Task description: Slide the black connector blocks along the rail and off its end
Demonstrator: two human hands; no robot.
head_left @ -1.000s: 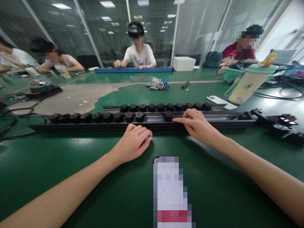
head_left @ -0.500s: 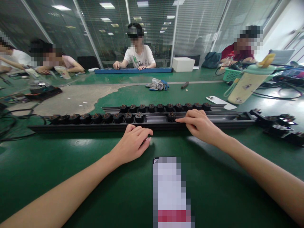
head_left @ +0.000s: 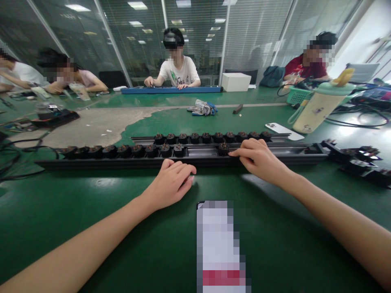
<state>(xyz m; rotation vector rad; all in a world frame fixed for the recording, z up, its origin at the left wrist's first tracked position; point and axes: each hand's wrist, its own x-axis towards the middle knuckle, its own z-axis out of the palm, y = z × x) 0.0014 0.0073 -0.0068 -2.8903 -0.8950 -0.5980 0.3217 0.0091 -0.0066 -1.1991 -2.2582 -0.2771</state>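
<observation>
A long black rail (head_left: 140, 163) lies across the table in front of me, with a row of black socket modules (head_left: 124, 151) seated in its left part, copper-coloured contacts facing up. One separate socket module (head_left: 223, 149) sits in the channel to the right of a gap. The index fingertip of my right hand (head_left: 259, 159) is at that module's right side, apparently touching it; the thumb stays apart and the other fingers are curled. My left hand (head_left: 174, 182) rests at the rail's near edge, fingers loosely bent and thumb apart, with nothing visible in it.
A second rail with modules (head_left: 194, 138) lies behind. Loose black modules (head_left: 360, 160) are at the right. A phone (head_left: 220, 244) lies in front of me, a white phone (head_left: 284, 131) and tumbler (head_left: 320, 108) at right. Gloves (head_left: 203, 108) lie farther back. Other people sit around the table.
My right hand has shifted slightly right, and the separate socket module has moved right along the rail with it. My left hand has stayed in place.
</observation>
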